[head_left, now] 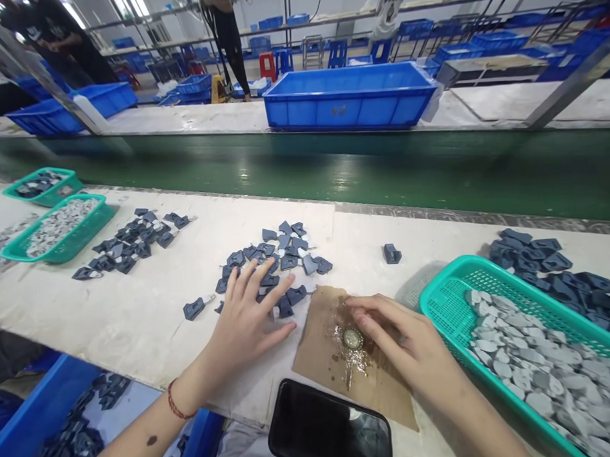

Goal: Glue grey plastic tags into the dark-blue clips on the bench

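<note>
My left hand is spread with fingers apart over the near edge of a pile of dark blue-grey plastic pieces, some with white parts on them. My right hand has thumb and fingertips pressed together above a piece of brown cardboard; anything between them is too small or hidden to make out. Just beside those fingertips, a small round dish rests on the cardboard amid shiny wet spots. A black phone lies close to the cardboard's near edge.
On the right stands a green basket of light grey pieces, with more dark pieces behind it. One dark piece lies alone. Green baskets stand left. Beyond the green conveyor is a blue bin. People stand farther back.
</note>
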`<action>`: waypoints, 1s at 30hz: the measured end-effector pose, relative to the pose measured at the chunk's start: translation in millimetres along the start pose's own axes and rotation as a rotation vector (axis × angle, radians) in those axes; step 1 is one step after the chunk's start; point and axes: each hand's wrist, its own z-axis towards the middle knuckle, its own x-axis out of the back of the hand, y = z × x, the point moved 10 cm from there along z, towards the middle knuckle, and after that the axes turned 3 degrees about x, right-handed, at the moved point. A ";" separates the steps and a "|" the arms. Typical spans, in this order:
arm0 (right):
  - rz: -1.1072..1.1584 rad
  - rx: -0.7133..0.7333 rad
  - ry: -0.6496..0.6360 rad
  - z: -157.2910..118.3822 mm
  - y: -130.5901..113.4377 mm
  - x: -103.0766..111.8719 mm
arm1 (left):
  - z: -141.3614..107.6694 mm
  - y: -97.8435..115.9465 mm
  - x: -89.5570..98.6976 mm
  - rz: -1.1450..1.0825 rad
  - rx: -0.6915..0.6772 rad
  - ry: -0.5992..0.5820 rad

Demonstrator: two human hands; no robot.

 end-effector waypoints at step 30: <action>-0.048 -0.083 -0.070 4.9 12.9 -4.0 | -12.3 -207.7 33.0 0.242 0.230 0.011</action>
